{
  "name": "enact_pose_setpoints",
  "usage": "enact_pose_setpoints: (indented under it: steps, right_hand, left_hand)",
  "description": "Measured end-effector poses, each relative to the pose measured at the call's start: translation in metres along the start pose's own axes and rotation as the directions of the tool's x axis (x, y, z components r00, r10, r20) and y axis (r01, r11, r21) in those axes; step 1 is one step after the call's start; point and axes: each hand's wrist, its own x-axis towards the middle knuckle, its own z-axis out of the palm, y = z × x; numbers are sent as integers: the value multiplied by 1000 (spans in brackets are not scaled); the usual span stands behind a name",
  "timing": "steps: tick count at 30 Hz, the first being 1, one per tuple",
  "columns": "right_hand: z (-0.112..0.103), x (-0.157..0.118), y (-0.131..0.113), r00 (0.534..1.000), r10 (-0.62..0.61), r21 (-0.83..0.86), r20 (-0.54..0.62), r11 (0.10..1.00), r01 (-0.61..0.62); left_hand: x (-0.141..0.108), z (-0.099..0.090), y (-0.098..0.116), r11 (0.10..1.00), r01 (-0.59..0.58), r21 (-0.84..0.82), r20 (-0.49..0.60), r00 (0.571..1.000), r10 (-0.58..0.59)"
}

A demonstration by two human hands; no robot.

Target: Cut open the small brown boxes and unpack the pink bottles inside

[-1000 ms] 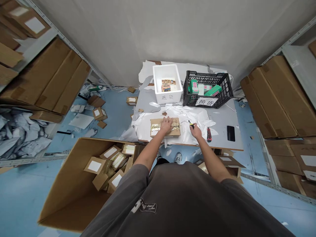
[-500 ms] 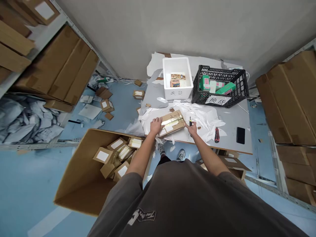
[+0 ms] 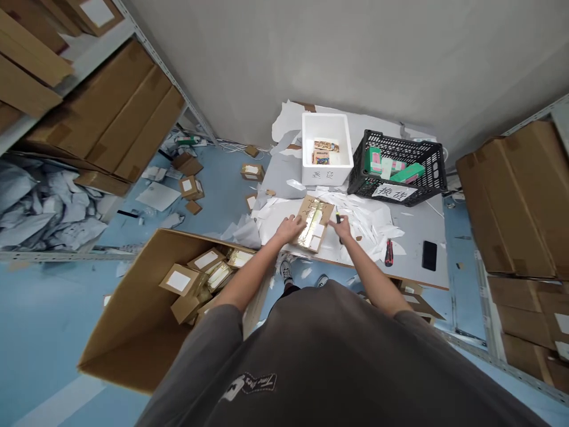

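Storeroom with a blue floor, grey table [image 3: 413, 261] against the wall. Where's the main item?

— Cardboard parcel [image 3: 313, 222] with gold tape, on the table's front edge, tilted, lying on white paper scraps [image 3: 362, 216].

Hands?

— Left hand [image 3: 290, 229] open, fingers spread, resting on the parcel's left edge. Right hand [image 3: 341, 229] just beside the parcel's right edge, thumb and fingers pinched on a yellow-and-black utility knife [image 3: 338, 218].

What else is on the table?

— Far side, left of center: white foam box [image 3: 326, 175] with small printed packets inside. Next to it on the right, black plastic crate [image 3: 427, 172] with green-and-pink boxes [image 3: 376, 160] and a white label [image 3: 393, 191] in Chinese characters. Right of the parcel: red-handled screwdriver [image 3: 389, 252], then a black phone [image 3: 429, 255].

And off the table?

— Below its front-left corner, large open carton [image 3: 128, 320] holding small brown parcels with white labels [image 3: 178, 281]. Flattened cardboard cartons [image 3: 502, 201] sit on shelves to the table's right.
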Motion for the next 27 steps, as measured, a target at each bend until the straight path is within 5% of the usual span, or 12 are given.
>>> enact_pose_setpoints:
  steps: [3,6,17,21,27]
  right_hand:
    - [15,-37,24,997,67,12,43,998,-68]
    - [24,-48,37,992,112,20,53,993,-113]
    - [16,13,23,984,7,-107,176,994,12]
    - [7,39,13,996,-21,-138,85,990,33]
    - [-36,63,-7,996,-73,-305,44,949,83]
  left_hand:
    - [24,-3,-5,974,-207,-95,110,970,217]
    - [45,-1,1,972,-175,-157,215,955,207]
    - [43,-2,-1,983,-155,-96,258,950,175]
    - [43,-3,34,983,-182,-12,188,965,181]
    - [49,20,117,995,77,58,24,997,-78]
